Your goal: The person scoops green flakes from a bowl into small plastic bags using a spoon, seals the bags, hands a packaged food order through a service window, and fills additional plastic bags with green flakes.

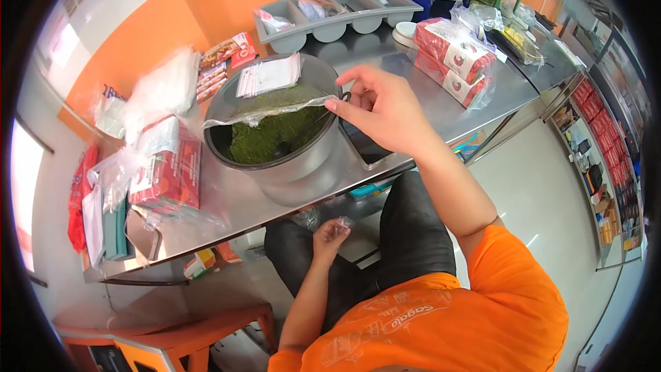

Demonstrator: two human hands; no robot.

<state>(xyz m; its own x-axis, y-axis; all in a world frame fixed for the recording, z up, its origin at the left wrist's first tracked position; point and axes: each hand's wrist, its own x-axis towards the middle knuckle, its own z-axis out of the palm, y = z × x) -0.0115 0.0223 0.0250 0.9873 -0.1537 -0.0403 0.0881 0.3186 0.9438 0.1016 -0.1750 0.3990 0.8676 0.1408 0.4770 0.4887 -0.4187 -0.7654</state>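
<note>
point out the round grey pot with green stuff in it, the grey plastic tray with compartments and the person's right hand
round grey pot (301,168): head view, outer wall
grey plastic compartment tray (330,27): head view, front wall
right hand (387,111): head view, back of hand

Your right arm (458,189) reaches forward, elbow bent — the right hand (377,111) has its index finger arched above the thumb, the other fingers curled. Your left forearm (308,303) angles up to the left hand (330,240), held low — thumb and fingers drawn together.
</note>
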